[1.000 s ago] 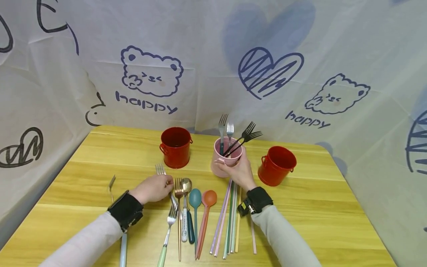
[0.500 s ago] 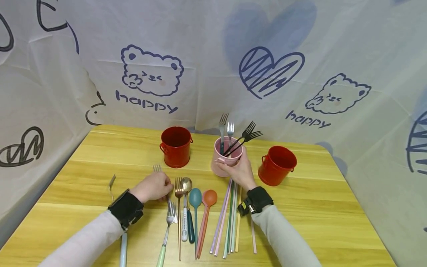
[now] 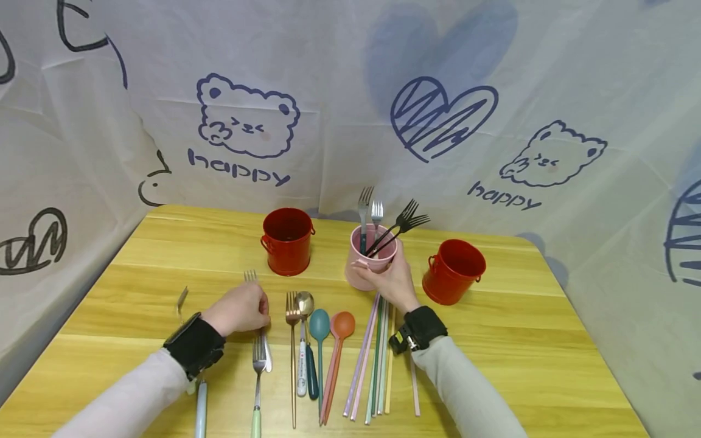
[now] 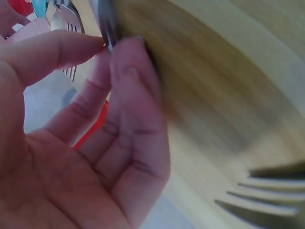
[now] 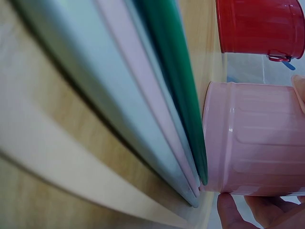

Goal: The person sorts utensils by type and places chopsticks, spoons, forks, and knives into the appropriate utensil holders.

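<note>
My left hand (image 3: 241, 307) pinches a silver fork (image 3: 250, 276) between thumb and fingers; its tines show beyond the hand. In the left wrist view, thumb and fingertips meet on its metal stem (image 4: 106, 21). Just below the hand lies a green-handled fork (image 3: 257, 389), close beside the silver fork's handle end. My right hand (image 3: 393, 277) grips the rim and side of a pink bucket (image 3: 358, 274), which holds several forks (image 3: 378, 213), tines up. Part of the right hand's fingers is hidden behind the bucket in the head view.
Red buckets stand left (image 3: 287, 243) and right (image 3: 453, 272) of the pink one. A copper fork (image 3: 292, 316), several spoons (image 3: 319, 325) and several chopsticks (image 3: 378, 365) lie in front. A blue-handled utensil (image 3: 201, 407) lies partly under the left forearm.
My left hand has moved left with the silver fork. The green-handled fork has also shifted left and turned straighter. My right hand and the pink bucket have stayed in place.
</note>
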The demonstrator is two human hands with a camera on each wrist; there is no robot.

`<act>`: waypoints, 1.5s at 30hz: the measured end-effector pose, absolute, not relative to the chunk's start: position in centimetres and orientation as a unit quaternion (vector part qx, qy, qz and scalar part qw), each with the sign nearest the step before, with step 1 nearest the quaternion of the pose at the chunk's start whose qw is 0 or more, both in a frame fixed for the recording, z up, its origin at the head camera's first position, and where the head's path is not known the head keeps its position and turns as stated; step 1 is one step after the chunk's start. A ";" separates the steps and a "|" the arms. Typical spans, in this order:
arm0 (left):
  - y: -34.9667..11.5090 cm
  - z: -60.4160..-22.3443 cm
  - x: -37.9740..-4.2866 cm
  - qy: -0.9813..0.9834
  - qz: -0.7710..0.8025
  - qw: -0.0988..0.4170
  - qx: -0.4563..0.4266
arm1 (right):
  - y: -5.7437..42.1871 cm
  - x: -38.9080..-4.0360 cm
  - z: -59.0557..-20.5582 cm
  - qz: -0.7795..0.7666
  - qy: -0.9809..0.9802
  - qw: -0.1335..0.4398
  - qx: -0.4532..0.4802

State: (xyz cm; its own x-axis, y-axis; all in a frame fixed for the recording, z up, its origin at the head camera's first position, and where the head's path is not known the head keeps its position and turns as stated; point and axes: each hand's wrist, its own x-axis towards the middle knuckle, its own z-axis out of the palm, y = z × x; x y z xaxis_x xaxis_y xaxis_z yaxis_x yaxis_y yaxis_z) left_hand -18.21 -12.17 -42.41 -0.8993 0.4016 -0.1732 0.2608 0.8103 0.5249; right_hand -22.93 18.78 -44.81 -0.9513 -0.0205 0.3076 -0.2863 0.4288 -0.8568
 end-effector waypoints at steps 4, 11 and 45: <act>-12.6 -42.4 -17.9 0.945 0.241 0.147 0.165 | 18.8 -22.9 -44.9 0.533 -0.830 0.130 0.098; -13.4 -42.6 -18.2 0.959 0.214 0.125 0.137 | 18.8 -23.2 -45.1 0.519 -0.841 0.124 0.088; -14.3 -43.1 -18.4 0.966 0.220 0.074 0.118 | 18.4 -22.3 -43.5 0.538 -0.829 0.116 0.099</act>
